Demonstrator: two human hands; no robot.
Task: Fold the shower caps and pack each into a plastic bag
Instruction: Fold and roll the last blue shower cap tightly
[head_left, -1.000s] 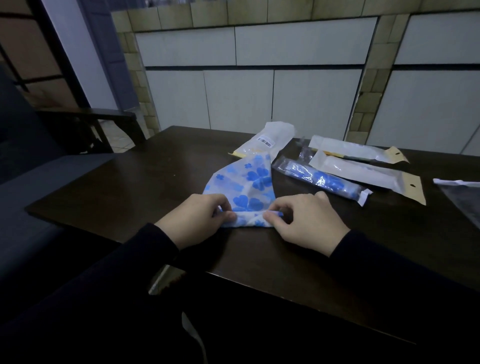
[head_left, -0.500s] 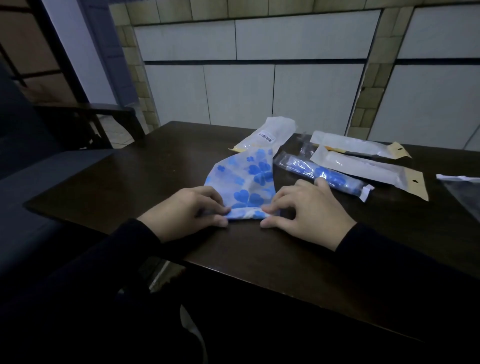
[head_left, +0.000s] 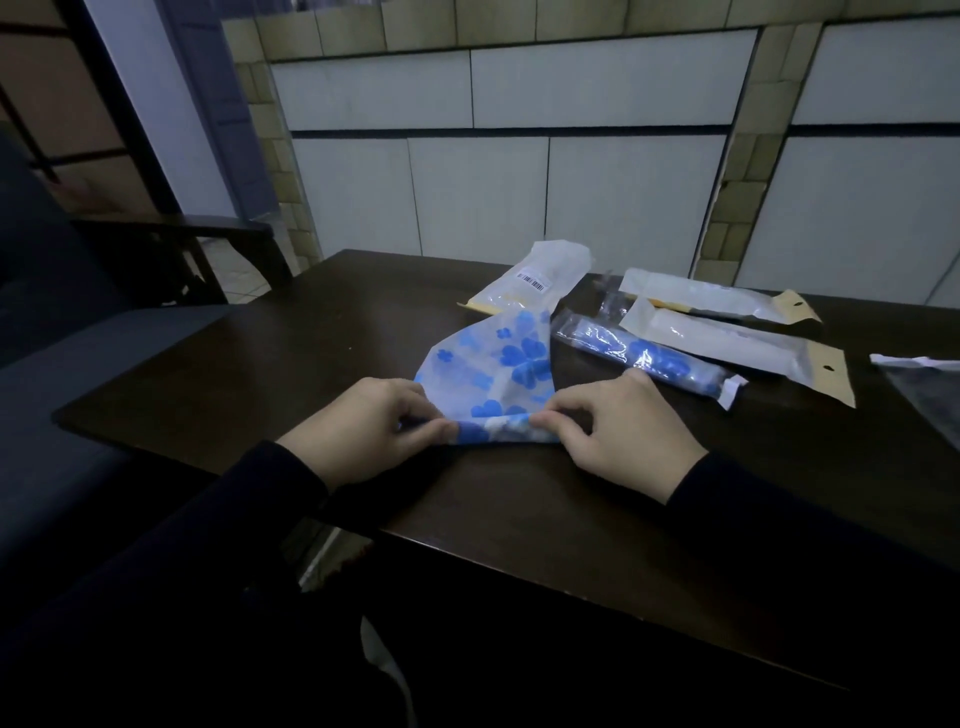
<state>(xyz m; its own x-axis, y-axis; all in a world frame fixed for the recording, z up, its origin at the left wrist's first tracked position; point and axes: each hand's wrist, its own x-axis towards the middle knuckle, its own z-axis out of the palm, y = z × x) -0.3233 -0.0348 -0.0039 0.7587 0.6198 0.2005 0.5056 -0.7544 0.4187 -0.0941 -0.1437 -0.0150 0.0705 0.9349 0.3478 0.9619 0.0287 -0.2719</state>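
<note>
A dark table (head_left: 270, 364) bears the blue-flowered shower cap (head_left: 493, 379), which lies flat near its front edge, its long axis running away from the person and narrowing toward the far bagged packs (head_left: 644, 358). The left hand (head_left: 363, 428) and the right hand (head_left: 623, 423) each pinch a near corner.

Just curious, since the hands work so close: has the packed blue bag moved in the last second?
No. The packed blue bag lies as before, its long side against the same white bag behind it.
</note>
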